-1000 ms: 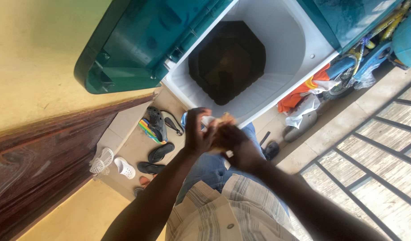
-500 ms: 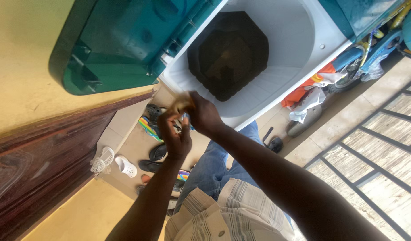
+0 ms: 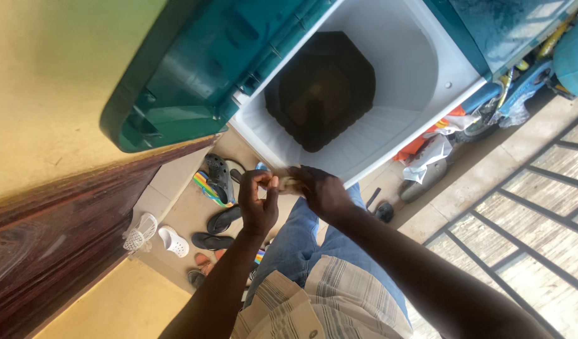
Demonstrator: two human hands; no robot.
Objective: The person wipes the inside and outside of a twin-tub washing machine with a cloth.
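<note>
Tan and small, one crumpled packet [image 3: 287, 184] sits pinched between your two hands, in front of your jeans-clad legs [image 3: 304, 235] and just short of the near rim of the washing machine tub [image 3: 427, 75]. Your left hand [image 3: 257, 202] closes thumb and fingers on the packet's left end; your right hand [image 3: 322, 191] is curled shut around its right end. Its long axis seems to run from one hand to the other, roughly along the tub's near edge, though it is too small and covered to be sure. Both hands are equally on it; the right lies a touch nearer the tub opening, which is up and away from both grips.

Lower left on the tiled floor, you have a scatter of footwear [image 3: 218, 207]: about eight pieces, among them one white clog and one white mesh shoe. Beyond your hands, one tub stands open, its teal lid [image 3: 201, 69] raised against the yellow wall, the dark drum [image 3: 320, 88] inside. Right of the machine lies one heap of orange and white cloth [image 3: 427, 144].
</note>
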